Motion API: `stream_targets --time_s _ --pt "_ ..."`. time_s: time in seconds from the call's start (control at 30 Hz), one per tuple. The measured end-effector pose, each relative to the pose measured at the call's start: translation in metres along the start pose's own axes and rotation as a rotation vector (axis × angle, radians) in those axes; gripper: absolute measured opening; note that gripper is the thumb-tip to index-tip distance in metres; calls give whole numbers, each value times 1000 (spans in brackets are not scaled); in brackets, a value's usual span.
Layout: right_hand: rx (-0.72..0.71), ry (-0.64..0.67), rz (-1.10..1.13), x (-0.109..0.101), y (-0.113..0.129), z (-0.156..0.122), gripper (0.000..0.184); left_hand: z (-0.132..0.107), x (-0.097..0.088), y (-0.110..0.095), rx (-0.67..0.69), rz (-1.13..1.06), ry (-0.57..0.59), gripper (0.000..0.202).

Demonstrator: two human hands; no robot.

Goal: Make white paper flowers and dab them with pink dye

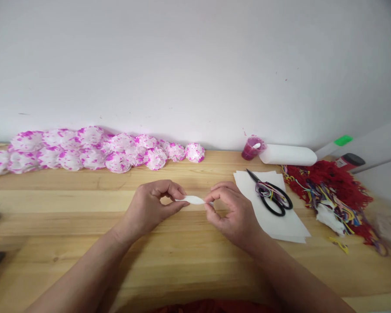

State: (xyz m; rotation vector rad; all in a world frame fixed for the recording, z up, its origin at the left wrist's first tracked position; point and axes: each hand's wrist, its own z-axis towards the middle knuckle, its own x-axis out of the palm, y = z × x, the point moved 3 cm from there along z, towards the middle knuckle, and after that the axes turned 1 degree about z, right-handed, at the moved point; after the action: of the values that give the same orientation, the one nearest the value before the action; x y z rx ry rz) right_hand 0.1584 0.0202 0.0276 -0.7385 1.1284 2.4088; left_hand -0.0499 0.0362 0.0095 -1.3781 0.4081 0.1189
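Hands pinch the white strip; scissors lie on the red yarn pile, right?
No: head view shows the scissors on the white sheets, beside the red yarn pile, not on it. Left hand and right hand pinch the white strip.

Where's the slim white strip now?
The slim white strip is near the head view's centre, pinched by left hand and right hand, above the pale wooden table.

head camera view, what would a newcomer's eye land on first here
Probably the long cluster of pink-and-white pompoms along the wall at the left, for its bold color. Next, near the center, the small white strip pinched between the left hand and the right hand. On the right, a tangled heap of red yarn and black scissors lying on white sheets stand out too.
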Motion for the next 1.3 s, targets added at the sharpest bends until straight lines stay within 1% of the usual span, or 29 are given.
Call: stream_targets --time_s 0.1,0.23,0.4,0.57,0.8,0.93,1.1,1.3 --pt "5 1 15 0 0 0 14 0 0 -1 -5 -33 3 19" --pt "-14 -5 3 0 0 0 14 2 -1 -3 8 -26 2 19" --pt "-69 -17 -39 1 0 -2 16 1 -1 -2 0 108 2 16" --pt "-76 -17 -52 2 0 -3 16 0 0 -2 11 213 -3 14" --pt "-33 -4 -14 3 -2 -3 15 1 0 2 -3 178 -3 15" --pt "-13 0 26 2 -2 -3 15 1 -1 -2 6 198 -14 13" --pt "-29 -11 34 2 -2 -3 17 2 -1 -8 56 212 -36 6" --pt "-36 -13 27 2 -2 -4 17 2 -1 -9 110 212 -50 12"
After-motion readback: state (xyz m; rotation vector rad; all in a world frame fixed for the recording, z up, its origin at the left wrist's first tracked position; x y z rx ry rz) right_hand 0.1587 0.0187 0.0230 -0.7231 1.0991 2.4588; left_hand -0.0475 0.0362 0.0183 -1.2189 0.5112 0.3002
